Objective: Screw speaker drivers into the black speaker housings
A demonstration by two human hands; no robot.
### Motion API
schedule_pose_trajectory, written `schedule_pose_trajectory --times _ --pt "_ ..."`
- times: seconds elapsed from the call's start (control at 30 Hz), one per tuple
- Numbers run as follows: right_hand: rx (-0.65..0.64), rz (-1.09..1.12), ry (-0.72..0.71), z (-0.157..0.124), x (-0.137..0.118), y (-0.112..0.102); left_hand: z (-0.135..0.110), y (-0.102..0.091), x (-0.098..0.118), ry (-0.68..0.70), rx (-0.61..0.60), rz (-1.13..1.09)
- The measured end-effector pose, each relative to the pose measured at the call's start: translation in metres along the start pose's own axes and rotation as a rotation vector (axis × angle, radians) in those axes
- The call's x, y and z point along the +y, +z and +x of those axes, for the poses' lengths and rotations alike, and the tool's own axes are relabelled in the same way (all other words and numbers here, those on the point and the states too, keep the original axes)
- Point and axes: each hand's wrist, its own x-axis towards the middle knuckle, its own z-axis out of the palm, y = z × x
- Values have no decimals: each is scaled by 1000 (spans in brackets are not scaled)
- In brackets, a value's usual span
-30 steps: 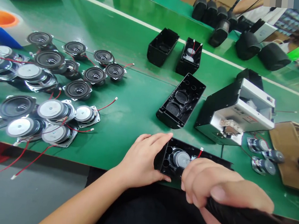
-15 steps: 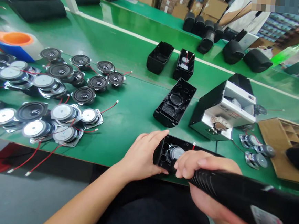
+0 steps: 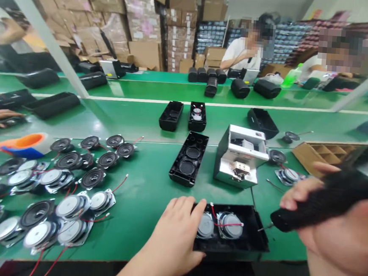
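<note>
My left hand is closed round the left end of a black speaker housing at the table's front edge. Inside the housing lie two round speaker drivers, silver backs up, with red wires across them; my fingers partly hide the left one. My right hand grips a black electric screwdriver, held tilted at the right. Its thin bit points left, towards the housing's right end; whether it touches is unclear. Behind the housing stands a silver and black screw feeder.
Several loose speaker drivers with red wires crowd the left side. More black housings lie behind mine. A cardboard divider box is at the right. A co-worker's hand reaches in at far left; people sit across the tables.
The view has tilted up. My right hand has drawn the screwdriver out of the housing, to the right, uncovering both drivers. My left hand stays on the housing's left end.
</note>
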Motion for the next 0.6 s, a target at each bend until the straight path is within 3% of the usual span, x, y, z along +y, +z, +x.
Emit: schedule_pose_trajectory --times 0.13,0.27,0.37,0.5,0.6 --pt "95 38 122 7 15 -13 -18 -29 -7 45 35 22" --pt "120 113 141 15 17 -25 -48 -89 -26 66 142 212" --pt "68 82 151 27 25 -28 -66 -134 -44 12 192 345" --pt "-68 -60 165 35 52 -22 -67 -186 -90 -167 289 444" --pt "-135 -237 113 29 75 -16 -37 -219 -140 -316 358 484"
